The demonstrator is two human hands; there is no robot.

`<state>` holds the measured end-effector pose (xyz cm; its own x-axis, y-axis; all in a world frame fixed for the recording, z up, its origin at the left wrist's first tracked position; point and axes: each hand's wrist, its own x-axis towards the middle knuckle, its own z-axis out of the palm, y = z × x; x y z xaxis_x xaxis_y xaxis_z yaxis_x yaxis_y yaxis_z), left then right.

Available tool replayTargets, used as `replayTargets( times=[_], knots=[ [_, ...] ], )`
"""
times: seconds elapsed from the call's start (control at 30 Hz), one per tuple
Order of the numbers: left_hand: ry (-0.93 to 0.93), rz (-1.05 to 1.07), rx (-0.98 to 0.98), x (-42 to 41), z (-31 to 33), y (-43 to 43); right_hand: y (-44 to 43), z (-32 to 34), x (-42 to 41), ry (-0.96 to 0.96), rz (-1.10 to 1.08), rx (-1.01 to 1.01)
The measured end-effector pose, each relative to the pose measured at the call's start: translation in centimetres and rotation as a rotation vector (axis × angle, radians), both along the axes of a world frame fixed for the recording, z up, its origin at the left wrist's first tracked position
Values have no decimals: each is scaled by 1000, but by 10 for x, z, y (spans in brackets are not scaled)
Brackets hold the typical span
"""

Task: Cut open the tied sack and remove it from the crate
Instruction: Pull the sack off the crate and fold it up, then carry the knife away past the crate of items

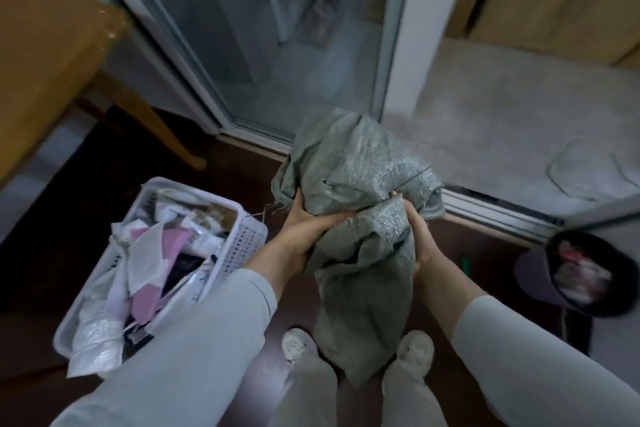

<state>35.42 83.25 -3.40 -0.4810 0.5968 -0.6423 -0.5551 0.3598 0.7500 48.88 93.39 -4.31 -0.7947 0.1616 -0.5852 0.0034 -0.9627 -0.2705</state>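
Observation:
A crumpled grey-green woven sack hangs in the air in front of me, clear of the crate, its lower end drooping between my feet. My left hand grips its bunched left side, fingers curled into the folds. On the right side my right hand grips the fabric. The white perforated plastic crate stands on the dark floor at the lower left, filled with white, pink and silvery packets. I see no cutting tool.
A wooden table with slanted legs stands at the left. A glass sliding door and its track run ahead. A pale rug lies at the right, with a dark round bin at the right edge.

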Motion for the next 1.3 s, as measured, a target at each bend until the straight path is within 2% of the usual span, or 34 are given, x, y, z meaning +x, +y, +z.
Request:
replayTargets(
  times=[0.1, 0.2, 0.27, 0.37, 0.43, 0.5, 0.67, 0.77, 1.0, 1.1, 1.17, 1.3],
  knots=[
    [-56, -27, -38, 45, -15, 33, 29, -19, 44, -72, -67, -30],
    [-103, -72, -112, 87, -31, 62, 58, -42, 85, -253, -100, -39],
    [-60, -131, -206, 111, -48, 80, 74, -63, 114, -363, -155, -5],
    [46, -277, -293, 142, -77, 109, 89, -97, 156, -563, -294, 45],
    [25, -338, -327, 163, -98, 130, 93, -118, 184, -644, -379, 50],
    [13, -417, -366, 184, -117, 152, 95, -137, 210, -688, -463, 19],
    [25, -767, -386, 245, -184, 193, 93, -204, 275, -822, -725, -77],
    [35, -965, -401, 283, -232, 201, 82, -254, 311, -861, -845, -134],
    [66, -1307, -401, 351, -325, 205, 54, -367, 374, -879, -945, -313],
    [92, -1383, -390, 372, -363, 212, 51, -406, 393, -861, -1015, -386],
    [140, -1448, -375, 386, -391, 217, 51, -438, 405, -912, -1124, -415],
    [221, -1551, -345, 413, -440, 229, 60, -504, 432, -939, -1296, -374]
  ],
)
